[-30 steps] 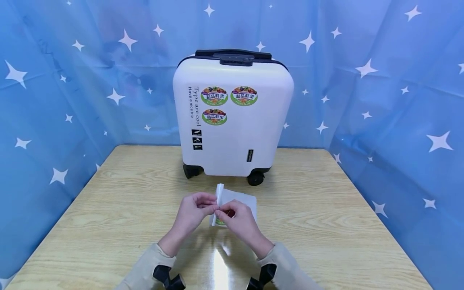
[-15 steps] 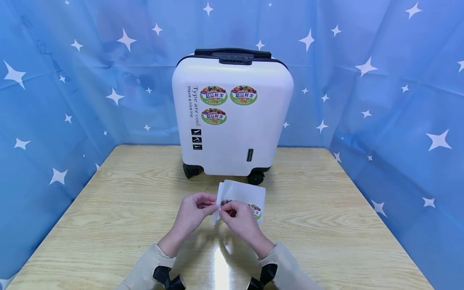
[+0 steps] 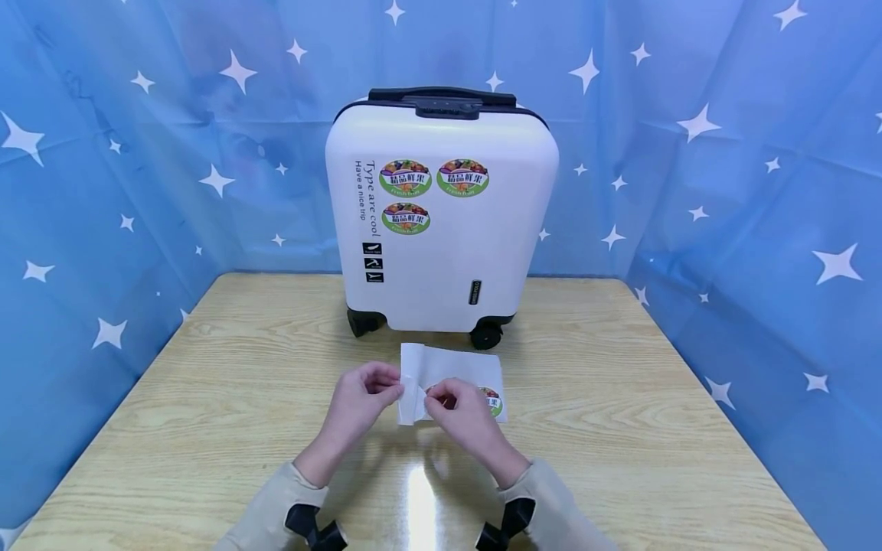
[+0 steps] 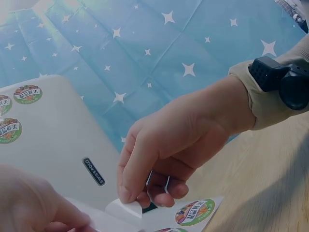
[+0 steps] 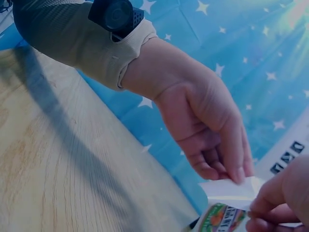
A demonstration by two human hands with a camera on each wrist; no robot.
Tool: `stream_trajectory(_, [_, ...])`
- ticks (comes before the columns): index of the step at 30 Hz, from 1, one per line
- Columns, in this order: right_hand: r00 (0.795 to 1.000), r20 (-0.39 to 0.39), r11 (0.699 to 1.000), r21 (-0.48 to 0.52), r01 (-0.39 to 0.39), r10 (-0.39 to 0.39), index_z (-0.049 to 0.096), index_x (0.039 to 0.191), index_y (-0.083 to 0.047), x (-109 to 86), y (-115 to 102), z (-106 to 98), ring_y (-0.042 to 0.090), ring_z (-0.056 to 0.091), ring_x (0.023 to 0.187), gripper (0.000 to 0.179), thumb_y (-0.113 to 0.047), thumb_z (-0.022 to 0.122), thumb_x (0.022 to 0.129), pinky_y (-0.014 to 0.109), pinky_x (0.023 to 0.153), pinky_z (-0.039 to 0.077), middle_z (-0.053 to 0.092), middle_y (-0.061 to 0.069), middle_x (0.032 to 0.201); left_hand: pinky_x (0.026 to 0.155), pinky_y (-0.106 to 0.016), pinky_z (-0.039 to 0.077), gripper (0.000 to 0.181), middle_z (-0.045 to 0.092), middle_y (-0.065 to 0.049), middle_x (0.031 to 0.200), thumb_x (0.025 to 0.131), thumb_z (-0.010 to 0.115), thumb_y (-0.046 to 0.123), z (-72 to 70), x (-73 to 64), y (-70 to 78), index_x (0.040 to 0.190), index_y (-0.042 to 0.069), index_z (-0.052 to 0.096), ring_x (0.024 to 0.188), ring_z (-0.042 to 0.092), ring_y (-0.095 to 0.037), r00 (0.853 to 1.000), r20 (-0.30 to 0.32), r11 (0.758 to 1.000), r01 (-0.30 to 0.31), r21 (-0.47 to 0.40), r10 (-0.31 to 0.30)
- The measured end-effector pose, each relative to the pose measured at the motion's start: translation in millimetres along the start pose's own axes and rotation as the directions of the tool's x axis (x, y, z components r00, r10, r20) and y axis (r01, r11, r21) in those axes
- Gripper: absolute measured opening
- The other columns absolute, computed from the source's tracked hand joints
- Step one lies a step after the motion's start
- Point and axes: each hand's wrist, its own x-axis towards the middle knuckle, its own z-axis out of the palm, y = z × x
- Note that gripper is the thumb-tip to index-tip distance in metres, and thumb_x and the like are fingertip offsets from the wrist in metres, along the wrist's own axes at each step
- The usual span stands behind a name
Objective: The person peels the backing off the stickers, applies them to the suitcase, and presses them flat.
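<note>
A white sheet of oval fruit stickers is held between both hands, low over the wooden table. My left hand pinches its left edge, where a strip of the paper is folded over. With thumb and index finger, my right hand pinches a small white curled flap near the fold. One printed sticker shows on the sheet to the right of that hand. Another sticker appears below the fold in the right wrist view. The right hand hides the sheet's lower middle in the head view.
Behind the sheet a white suitcase stands upright on black wheels. Its front bears three oval fruit stickers, including an upper right one, plus printed lettering. A blue star-patterned curtain surrounds the wooden table.
The sheet has turned flatter, its rolled left edge now showing as a wide white strip. The left hand has shifted slightly left, the right hand slightly right, widening the gap between their fingertips.
</note>
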Motion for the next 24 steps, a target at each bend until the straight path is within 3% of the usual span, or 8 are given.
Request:
stream_trajectory(8, [1.000,-0.018,1.000,-0.004,-0.022,0.022,0.066,0.078,-0.011,-1.4,0,-3,0.010,0.051,0.065,0.005,-0.010,0.061,0.081,0.024,0.058,0.044,0.058,-0.006,0.070,0.064,-0.024,0.050,0.013,0.064,-0.008,0.079,0.077,0.070,-0.004,-5.3,-0.9,-5.5,0.089,-0.003,0.066,0.072,0.060,-0.019,1.000,-0.011,1.000,0.007,0.031,-0.007])
stream_trajectory(14, [0.998,-0.022,0.998,0.026,-0.052,0.052,0.065,0.079,-0.010,-0.9,1,-8,0.012,0.052,0.067,0.005,-0.010,0.060,0.080,0.027,0.060,0.045,0.059,-0.003,0.072,0.064,-0.025,0.050,0.012,0.064,-0.005,0.077,0.076,0.070,-0.003,-8.7,-1.1,-9.1,0.087,0.000,0.065,0.072,0.060,-0.017,0.999,-0.022,0.994,0.037,0.104,-0.035])
stream_trajectory(24, [0.997,-0.077,0.998,0.066,-0.024,0.029,0.065,0.076,-0.008,0.3,1,-14,0.013,0.053,0.066,0.008,-0.005,0.059,0.078,0.026,0.059,0.045,0.059,-0.001,0.070,0.058,-0.025,0.051,0.013,0.063,-0.008,0.077,0.075,0.068,-0.005,-11.1,-1.1,-14.2,0.087,-0.004,0.064,0.069,0.061,-0.018,0.996,-0.034,0.989,0.080,0.123,-0.076])
